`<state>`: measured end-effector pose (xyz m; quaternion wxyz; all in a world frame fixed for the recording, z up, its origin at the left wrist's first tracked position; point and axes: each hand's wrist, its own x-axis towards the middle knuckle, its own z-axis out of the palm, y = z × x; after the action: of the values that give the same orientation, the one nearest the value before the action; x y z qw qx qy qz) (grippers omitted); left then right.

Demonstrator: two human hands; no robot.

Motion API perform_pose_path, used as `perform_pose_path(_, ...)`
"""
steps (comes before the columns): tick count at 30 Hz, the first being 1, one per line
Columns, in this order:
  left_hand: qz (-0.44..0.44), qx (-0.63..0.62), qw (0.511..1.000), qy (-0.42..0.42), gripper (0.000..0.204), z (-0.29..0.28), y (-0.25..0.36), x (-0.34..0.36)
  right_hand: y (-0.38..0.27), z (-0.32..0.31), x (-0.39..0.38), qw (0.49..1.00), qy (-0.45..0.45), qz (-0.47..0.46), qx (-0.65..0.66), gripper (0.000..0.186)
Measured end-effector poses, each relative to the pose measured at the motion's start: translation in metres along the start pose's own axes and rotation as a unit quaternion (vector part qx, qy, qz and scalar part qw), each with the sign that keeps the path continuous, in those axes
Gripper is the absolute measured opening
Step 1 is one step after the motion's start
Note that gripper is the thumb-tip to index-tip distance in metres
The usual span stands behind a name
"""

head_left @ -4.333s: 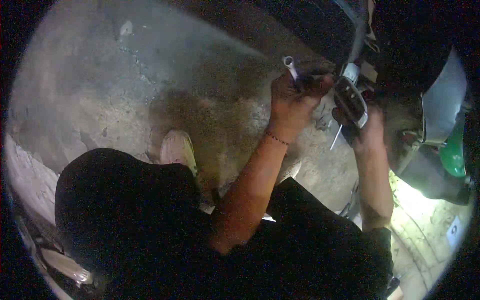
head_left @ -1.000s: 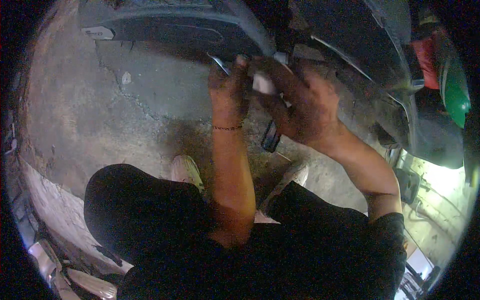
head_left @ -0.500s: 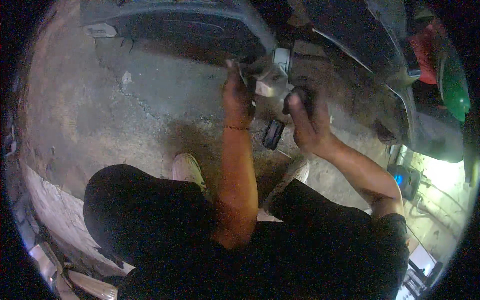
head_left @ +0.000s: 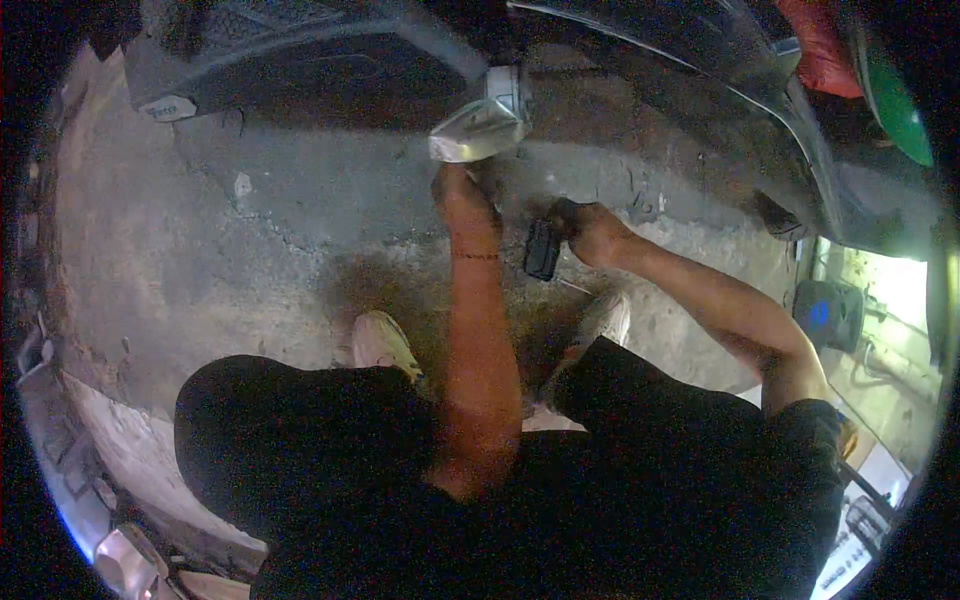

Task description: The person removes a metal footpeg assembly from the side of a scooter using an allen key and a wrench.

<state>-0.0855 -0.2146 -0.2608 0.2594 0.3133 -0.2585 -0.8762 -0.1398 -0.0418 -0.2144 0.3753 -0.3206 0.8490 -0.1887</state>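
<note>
A silver, angular metal piece point(head_left: 478, 132) juts out below a dark panel, joined to a pale block point(head_left: 503, 86). Right under it is my left hand point(head_left: 466, 200), raised against or just below its lower face; the fingers are hidden there. My right hand point(head_left: 598, 236) curls its fingers at a dark, blurred thing point(head_left: 568, 214) that I cannot make out. Beside those fingers shows a black rectangular device point(head_left: 541, 250), low over or on the floor; whether the hand touches it, I cannot tell.
Dark vehicle-like bodywork point(head_left: 310, 75) spans the top, its edge curving down the right side. Red point(head_left: 828, 50) and green point(head_left: 893, 105) objects hang at the upper right. A dark box with a blue light point(head_left: 828, 314) stands by the lit wall. My shoes point(head_left: 383, 345) rest on cracked concrete point(head_left: 250, 260).
My left hand's fingers, earlier beside the silver piece, are now beneath it. My right hand has come down beside the black device. The whole view has shifted.
</note>
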Motion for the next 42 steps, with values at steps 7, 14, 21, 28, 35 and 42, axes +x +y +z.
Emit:
perform_pose_path(7, 0.361, -0.024, 0.932, -0.021, 0.04, 0.062, 0.076, -0.031, -0.02, -0.019, 0.008, 0.998, -0.038, 0.0, -0.043, 0.023)
perform_pose_path(14, 0.157, -0.146, 0.952, -0.217, 0.031, 0.051, 0.106, -0.029, -0.011, -0.011, 0.02, 0.99, -0.05, -0.044, -0.121, 0.021)
perform_pose_path(21, 0.131, 0.089, 0.967, -0.198, 0.035, 0.044, 0.121, -0.028, -0.004, -0.007, 0.03, 0.976, -0.032, -0.13, -0.172, 0.021)
perform_pose_path(28, 0.119, -0.039, 0.962, -0.244, 0.024, 0.025, 0.095, -0.013, -0.023, -0.016, 0.031, 0.982, -0.026, -0.143, -0.122, 0.023)
perform_pose_path(35, 0.1, -0.053, 0.98, -0.166, 0.033, 0.024, 0.107, -0.024, -0.105, -0.051, -0.009, 0.924, 0.301, -0.23, -0.056, 0.038)
perform_pose_path(42, 0.262, 0.162, 0.949, 0.073, 0.06, 0.041, 0.084, 0.003, -0.151, -0.076, -0.009, 0.843, 0.364, -0.37, -0.141, 0.053)
